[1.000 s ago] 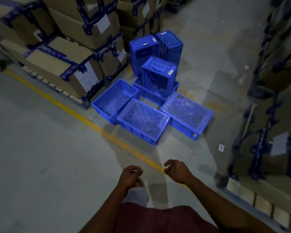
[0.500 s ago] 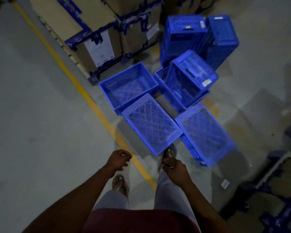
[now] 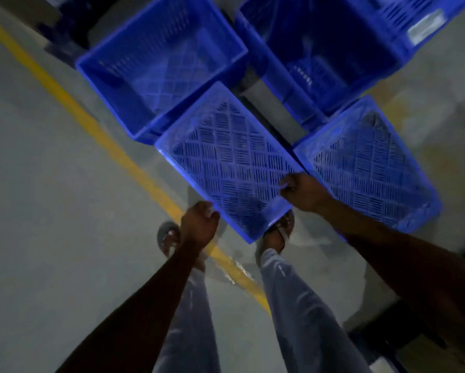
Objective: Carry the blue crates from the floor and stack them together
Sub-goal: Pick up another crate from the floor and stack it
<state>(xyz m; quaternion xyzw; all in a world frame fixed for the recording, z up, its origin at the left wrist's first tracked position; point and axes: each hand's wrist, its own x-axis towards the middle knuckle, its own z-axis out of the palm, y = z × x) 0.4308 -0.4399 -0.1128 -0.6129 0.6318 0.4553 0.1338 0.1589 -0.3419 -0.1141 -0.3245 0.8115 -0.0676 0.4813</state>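
Note:
Several blue plastic crates lie on the grey floor. The nearest crate [image 3: 231, 160] lies upside down, its slotted base facing up, right in front of my feet. My left hand [image 3: 199, 224] is curled on its near left edge. My right hand [image 3: 301, 192] is closed on its right edge. An open upright crate [image 3: 161, 60] sits behind it on the left. Another upside-down crate [image 3: 365, 162] lies to the right, on top of a crate below it. Further crates [image 3: 333, 49] fill the top right.
A yellow floor line [image 3: 91, 125] runs diagonally from the top left to between my feet. My sandalled feet [image 3: 277, 232] stand at the crate's near corner. Dark pallet or rack parts [image 3: 403, 332] sit at the lower right. Bare concrete floor [image 3: 37, 238] spreads to the left.
I have stepped close and bent down over the crates. Both hands have moved forward from hanging free onto the edges of the nearest upside-down crate.

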